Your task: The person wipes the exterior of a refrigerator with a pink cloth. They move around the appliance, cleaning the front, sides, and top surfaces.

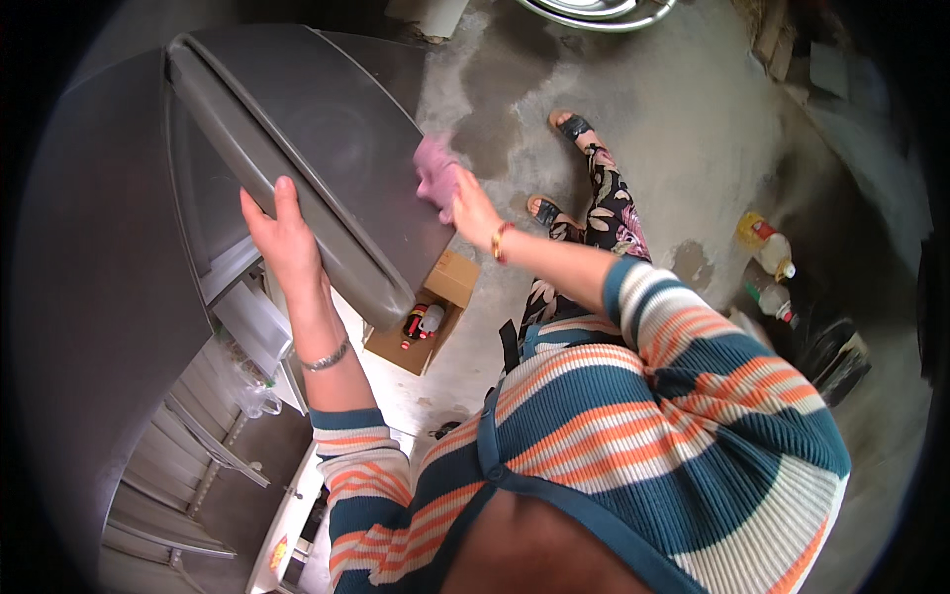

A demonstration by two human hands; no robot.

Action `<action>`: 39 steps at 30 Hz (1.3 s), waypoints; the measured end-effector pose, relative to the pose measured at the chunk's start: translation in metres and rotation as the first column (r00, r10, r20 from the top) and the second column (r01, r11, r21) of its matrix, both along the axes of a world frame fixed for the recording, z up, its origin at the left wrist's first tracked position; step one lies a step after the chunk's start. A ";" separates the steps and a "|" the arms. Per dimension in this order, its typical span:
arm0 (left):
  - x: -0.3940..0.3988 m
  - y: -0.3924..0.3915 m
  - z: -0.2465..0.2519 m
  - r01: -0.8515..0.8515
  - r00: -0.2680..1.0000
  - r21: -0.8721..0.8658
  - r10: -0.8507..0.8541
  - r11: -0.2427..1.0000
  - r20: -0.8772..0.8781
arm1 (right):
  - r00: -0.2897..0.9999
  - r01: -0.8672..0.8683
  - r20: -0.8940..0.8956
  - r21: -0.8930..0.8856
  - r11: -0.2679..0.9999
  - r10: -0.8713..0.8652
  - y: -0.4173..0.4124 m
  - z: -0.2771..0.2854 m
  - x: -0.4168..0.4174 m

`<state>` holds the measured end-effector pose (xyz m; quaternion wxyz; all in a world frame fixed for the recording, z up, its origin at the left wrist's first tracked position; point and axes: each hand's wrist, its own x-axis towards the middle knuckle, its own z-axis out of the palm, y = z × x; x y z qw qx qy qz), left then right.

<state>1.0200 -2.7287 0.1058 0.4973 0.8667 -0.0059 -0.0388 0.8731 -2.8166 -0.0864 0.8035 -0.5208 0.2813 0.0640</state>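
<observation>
A grey door [349,126], which looks like a refrigerator's, stands open before me at the left. My left hand [282,241] grips its thick edge [297,200], with the thumb on the edge and part of the fingers hidden. A crumpled pink cloth [436,177] is in my right hand [473,208], pressed at the outer margin of the door's broad face. The cloth and the fingers around it are slightly blurred. Behind my left wrist, a white drawer or bin [256,327] shows inside the cabinet, with a clear plastic bag [256,393] hanging by it.
Below the door, an open cardboard box [453,278] holds bottles [415,323]. Plastic bottles [768,249] lie on the concrete floor [690,148] at the right. Metal basins [601,15] sit at the far edge. Metal rails [215,445] and a white panel [286,512] are lower left.
</observation>
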 end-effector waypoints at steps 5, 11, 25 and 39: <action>0.011 0.022 -0.012 0.065 0.998 -0.034 -0.065 0.997 0.011 | 0.952 0.261 0.097 0.240 0.935 -0.291 0.048 0.030 -0.030; 0.007 0.015 -0.011 0.050 0.998 -0.111 -0.053 0.993 -0.025 | 0.835 0.242 0.540 -0.189 0.952 -0.105 0.022 0.124 -0.012; -0.001 0.003 -0.006 -0.049 0.998 -0.311 0.034 0.949 -0.054 | 0.787 0.077 0.564 -0.491 0.868 0.250 -0.017 0.157 -0.024; 0.007 -0.006 -0.035 -0.181 0.981 -0.610 0.095 0.771 -0.172 | 0.606 0.227 0.649 -0.695 0.682 0.460 -0.051 0.173 0.051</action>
